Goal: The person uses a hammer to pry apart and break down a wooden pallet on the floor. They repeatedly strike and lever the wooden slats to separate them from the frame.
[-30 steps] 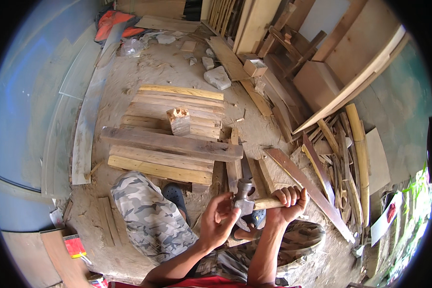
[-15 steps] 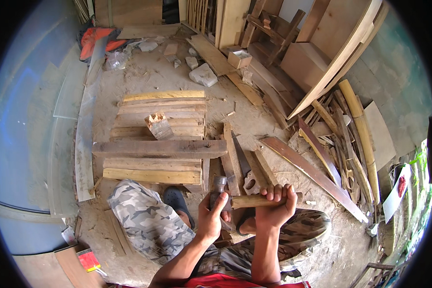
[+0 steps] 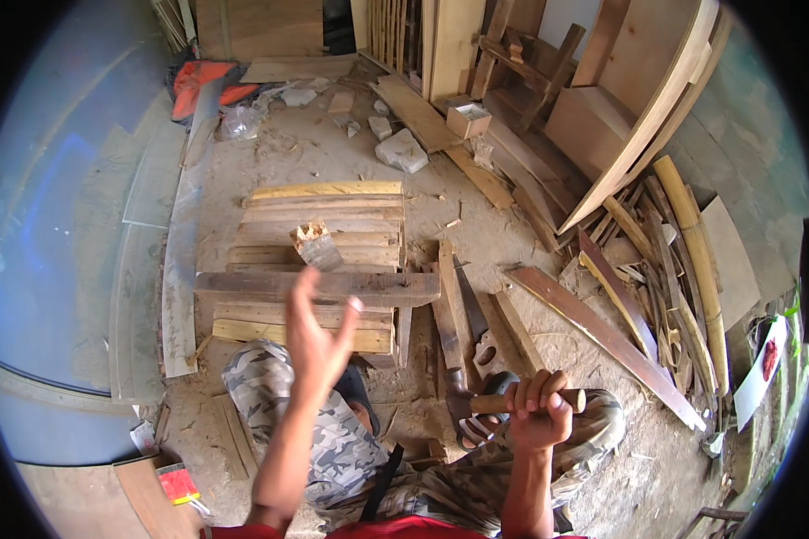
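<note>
Clasps wooden-handled, grey metal hammer [image 3: 488, 404] in right hand [image 3: 539, 413] at five o'clock; spreads left hand [image 3: 316, 349] before long, dark-brown wooden beam [image 3: 388, 288] at nine o'clock.

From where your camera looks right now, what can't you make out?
In the head view:
- Claw hammer: the gripped stretch of its handle, hidden by the right hand.
- Dark wooden beam: a short stretch, hidden by the fingers of the left hand.
- Small open box: its contents, too small to tell.
- Red shirt: mostly cut off by the lower edge.
</note>
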